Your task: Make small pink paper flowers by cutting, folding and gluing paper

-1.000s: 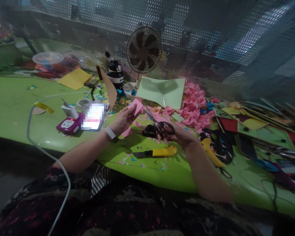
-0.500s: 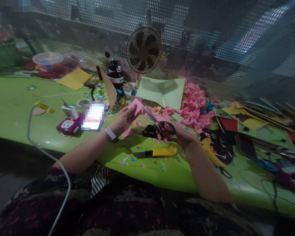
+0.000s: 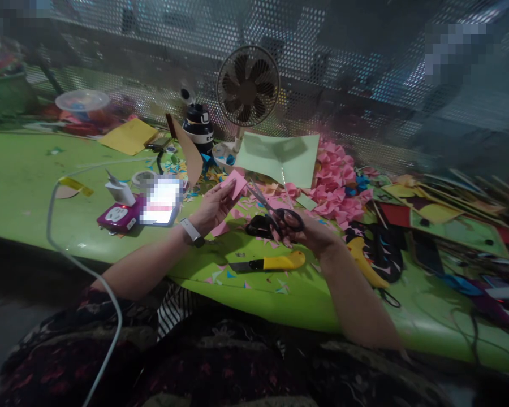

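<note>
Between the thumb and fingers of my left hand (image 3: 216, 208) is a piece of pink paper (image 3: 238, 182), held up over the table. My right hand (image 3: 307, 232) grips a pair of black-handled scissors (image 3: 263, 200), whose blades point up and left toward the paper's right edge. Whether the blades touch the paper I cannot tell. Under the scissors lies a black object (image 3: 258, 226) that I cannot make out. A yellow-handled utility knife (image 3: 284, 261) rests on the green table (image 3: 237, 297) just in front, among small paper scraps.
A heap of pink paper pieces (image 3: 337, 181) lies at the back right, beside a pale green sheet (image 3: 280, 161). Behind stand a fan (image 3: 248, 86) and a dark bottle (image 3: 198, 129). To the left are a lit phone (image 3: 161, 202), a purple power socket (image 3: 119, 217) and a white cable (image 3: 72, 257).
</note>
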`<state>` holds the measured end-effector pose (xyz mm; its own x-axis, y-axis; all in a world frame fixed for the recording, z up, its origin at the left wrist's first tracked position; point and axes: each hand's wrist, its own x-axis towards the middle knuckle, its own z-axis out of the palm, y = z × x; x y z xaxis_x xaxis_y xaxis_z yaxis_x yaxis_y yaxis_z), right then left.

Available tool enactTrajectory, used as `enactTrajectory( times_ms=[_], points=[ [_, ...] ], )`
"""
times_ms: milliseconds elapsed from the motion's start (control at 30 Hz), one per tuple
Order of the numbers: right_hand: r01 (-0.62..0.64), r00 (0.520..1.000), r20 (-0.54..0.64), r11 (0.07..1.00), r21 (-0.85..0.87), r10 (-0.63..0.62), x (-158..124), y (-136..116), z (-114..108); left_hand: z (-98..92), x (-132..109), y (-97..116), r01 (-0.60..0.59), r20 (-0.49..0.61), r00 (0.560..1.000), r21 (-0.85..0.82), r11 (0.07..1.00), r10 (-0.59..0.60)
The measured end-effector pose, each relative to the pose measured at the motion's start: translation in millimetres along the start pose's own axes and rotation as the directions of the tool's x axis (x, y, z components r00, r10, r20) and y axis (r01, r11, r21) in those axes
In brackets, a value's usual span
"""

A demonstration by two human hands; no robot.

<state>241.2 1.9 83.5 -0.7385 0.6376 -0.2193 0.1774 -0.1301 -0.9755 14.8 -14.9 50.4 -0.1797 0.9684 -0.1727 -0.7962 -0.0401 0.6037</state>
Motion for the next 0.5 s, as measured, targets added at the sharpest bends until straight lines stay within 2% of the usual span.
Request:
enactTrajectory(
  times_ms=[300, 500],
  points=[
    [0.004, 1.000, -0.003, 1.000, 0.031, -0.004, 4, 3, 4, -4.4, 1, -7, -0.006, 0.035, 0.999, 0.019, 1.000, 0.005],
    [0.068, 0.997, -0.039, 0.993, 0.092, -0.064, 11, 14, 3, -3.9, -4, -10, -0.014, 0.127, 0.992, 0.106, 0.994, 0.001]
  ],
)
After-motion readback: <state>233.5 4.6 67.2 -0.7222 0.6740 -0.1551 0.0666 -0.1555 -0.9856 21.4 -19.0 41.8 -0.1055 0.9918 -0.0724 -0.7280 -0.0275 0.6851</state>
